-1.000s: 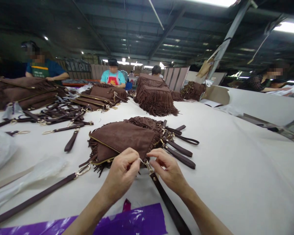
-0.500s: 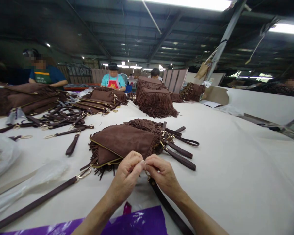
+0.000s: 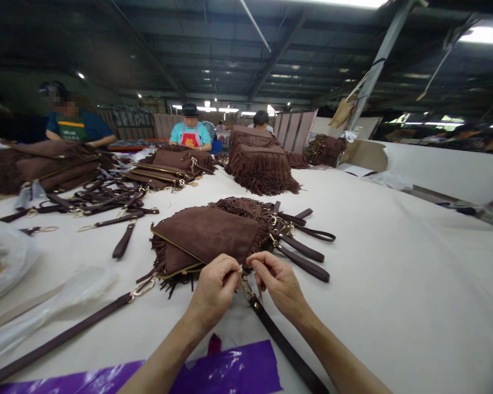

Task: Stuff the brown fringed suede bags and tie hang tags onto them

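My left hand (image 3: pixel 216 287) pinches the top end of a gold metal clasp (image 3: pixel 245 284), where a small whitish scrap shows at the fingertips. From that clasp a dark brown strap (image 3: pixel 285 339) runs down toward the front edge of the view. Just right of it, my right hand (image 3: pixel 276 279) has thumb and forefinger pressed together; what they hold, if anything, is too small to make out. Beyond both hands lies a brown fringed bag (image 3: pixel 213 232) with a gold zip. Several wrist straps (image 3: pixel 304 268) stick out from its right side.
Purple plastic (image 3: pixel 230 366) lies under my forearms. At left are another strap (image 3: pixel 66 334), clear plastic (image 3: pixel 78 284), a plastic bag (image 3: pixel 4 262) and a heap of straps (image 3: pixel 102 197). Stacked brown bags (image 3: pixel 258 158) stand farther back. Co-workers (image 3: pixel 190 131) are across the table.
My right hand has drawn slightly right, away from the left fingertips, so a gap and more of the clasp now show. The left hand has barely moved.
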Demonstrator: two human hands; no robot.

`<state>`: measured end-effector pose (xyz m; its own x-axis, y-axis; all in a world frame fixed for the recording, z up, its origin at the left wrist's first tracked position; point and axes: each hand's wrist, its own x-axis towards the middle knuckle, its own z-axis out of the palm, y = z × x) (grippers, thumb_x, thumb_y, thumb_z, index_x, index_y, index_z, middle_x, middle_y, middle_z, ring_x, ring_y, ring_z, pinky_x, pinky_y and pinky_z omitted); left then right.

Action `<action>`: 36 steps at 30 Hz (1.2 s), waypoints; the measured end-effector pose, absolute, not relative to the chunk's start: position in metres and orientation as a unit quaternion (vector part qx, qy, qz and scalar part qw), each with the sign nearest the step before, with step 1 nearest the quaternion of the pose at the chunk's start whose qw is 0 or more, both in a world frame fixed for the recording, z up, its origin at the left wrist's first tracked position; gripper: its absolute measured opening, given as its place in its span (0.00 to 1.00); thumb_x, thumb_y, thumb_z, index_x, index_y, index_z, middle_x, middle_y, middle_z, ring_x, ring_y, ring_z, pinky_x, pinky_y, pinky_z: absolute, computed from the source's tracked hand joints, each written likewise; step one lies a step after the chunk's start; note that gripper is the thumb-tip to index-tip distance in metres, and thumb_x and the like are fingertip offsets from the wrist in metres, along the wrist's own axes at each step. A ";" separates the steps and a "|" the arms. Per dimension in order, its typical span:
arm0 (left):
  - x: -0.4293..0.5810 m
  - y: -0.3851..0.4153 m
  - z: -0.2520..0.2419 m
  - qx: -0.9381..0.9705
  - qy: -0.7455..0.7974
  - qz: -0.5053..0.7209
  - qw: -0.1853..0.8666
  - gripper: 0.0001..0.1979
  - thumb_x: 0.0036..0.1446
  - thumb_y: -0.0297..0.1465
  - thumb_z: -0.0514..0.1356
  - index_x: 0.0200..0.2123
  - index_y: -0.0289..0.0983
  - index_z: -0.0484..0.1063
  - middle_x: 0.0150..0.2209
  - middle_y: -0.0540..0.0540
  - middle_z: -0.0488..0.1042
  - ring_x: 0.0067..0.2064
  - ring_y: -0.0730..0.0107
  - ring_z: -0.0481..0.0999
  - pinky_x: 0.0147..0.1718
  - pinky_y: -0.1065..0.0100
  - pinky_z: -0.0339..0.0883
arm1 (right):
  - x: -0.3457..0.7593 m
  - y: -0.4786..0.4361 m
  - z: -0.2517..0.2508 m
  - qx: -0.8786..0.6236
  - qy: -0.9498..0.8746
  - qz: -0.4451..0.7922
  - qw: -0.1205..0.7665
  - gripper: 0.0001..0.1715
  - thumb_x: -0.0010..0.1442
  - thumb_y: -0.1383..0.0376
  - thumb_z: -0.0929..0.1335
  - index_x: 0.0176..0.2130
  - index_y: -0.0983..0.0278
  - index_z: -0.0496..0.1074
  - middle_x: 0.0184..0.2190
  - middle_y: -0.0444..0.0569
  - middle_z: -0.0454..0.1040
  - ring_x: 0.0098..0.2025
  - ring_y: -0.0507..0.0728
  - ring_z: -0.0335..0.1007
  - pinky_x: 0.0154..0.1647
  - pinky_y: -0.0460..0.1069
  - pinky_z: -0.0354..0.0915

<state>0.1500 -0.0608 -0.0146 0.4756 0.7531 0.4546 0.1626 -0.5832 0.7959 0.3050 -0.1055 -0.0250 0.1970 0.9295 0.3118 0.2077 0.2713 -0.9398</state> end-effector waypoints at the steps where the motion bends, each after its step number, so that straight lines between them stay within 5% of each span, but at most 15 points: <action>1: 0.149 -0.060 -0.014 0.772 0.296 0.423 0.371 0.08 0.56 0.26 0.54 0.26 0.36 0.69 0.29 0.48 0.70 0.30 0.72 0.71 0.31 0.73 0.64 | 0.304 -0.106 -0.025 -0.513 -0.552 0.315 0.577 0.13 0.60 0.55 0.66 0.37 0.63 0.72 0.19 0.39 0.64 0.20 0.50 0.59 0.20 0.45 0.59; 8: 0.148 -0.063 -0.008 0.755 0.296 0.427 0.400 0.09 0.52 0.25 0.55 0.23 0.36 0.73 0.25 0.49 0.71 0.28 0.73 0.70 0.29 0.74 0.63 | 0.297 -0.109 -0.020 -0.484 -0.632 0.235 0.558 0.05 0.58 0.64 0.70 0.37 0.61 0.75 0.34 0.45 0.72 0.26 0.50 0.63 0.25 0.45 0.60; 12: 0.150 -0.064 -0.011 0.740 0.306 0.423 0.424 0.09 0.52 0.27 0.56 0.23 0.35 0.73 0.25 0.49 0.72 0.28 0.72 0.71 0.29 0.73 0.65 | 0.298 -0.108 -0.022 -0.478 -0.638 0.196 0.571 0.06 0.60 0.66 0.68 0.31 0.61 0.75 0.32 0.46 0.72 0.34 0.54 0.68 0.31 0.47 0.63; 17: 0.150 -0.060 -0.014 0.626 0.327 0.431 0.562 0.07 0.51 0.33 0.59 0.28 0.35 0.72 0.23 0.51 0.71 0.24 0.72 0.72 0.25 0.72 0.70 | 0.301 -0.106 -0.028 -0.509 -0.631 0.210 0.546 0.07 0.61 0.67 0.66 0.37 0.60 0.75 0.31 0.44 0.72 0.30 0.53 0.66 0.29 0.47 0.62; 21: 0.151 -0.060 -0.007 0.590 0.315 0.451 0.591 0.07 0.48 0.33 0.62 0.25 0.34 0.71 0.25 0.52 0.68 0.20 0.79 0.67 0.18 0.76 0.64 | 0.296 -0.106 -0.026 -0.488 -0.667 0.179 0.534 0.08 0.58 0.70 0.67 0.37 0.62 0.76 0.35 0.47 0.74 0.32 0.53 0.69 0.31 0.47 0.63; 29: 0.151 -0.058 -0.013 0.643 0.304 0.436 0.552 0.08 0.52 0.34 0.60 0.30 0.34 0.74 0.29 0.51 0.67 0.21 0.79 0.67 0.17 0.76 0.63 | 0.299 -0.105 -0.027 -0.490 -0.646 0.206 0.549 0.09 0.60 0.67 0.67 0.28 0.63 0.74 0.29 0.45 0.71 0.32 0.53 0.67 0.35 0.47 0.62; 36: 0.155 -0.059 -0.025 0.788 0.304 0.431 0.318 0.08 0.53 0.23 0.57 0.26 0.35 0.75 0.31 0.47 0.71 0.33 0.71 0.72 0.32 0.72 0.65 | 0.302 -0.104 -0.030 -0.525 -0.605 0.245 0.546 0.12 0.60 0.63 0.66 0.26 0.63 0.69 0.25 0.42 0.67 0.29 0.52 0.62 0.31 0.47 0.59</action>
<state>0.1546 -0.0588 -0.0250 0.4435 0.7529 0.4863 0.2034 -0.6129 0.7635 0.3023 -0.1036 -0.0304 0.1472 0.9031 0.4034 0.3673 0.3287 -0.8701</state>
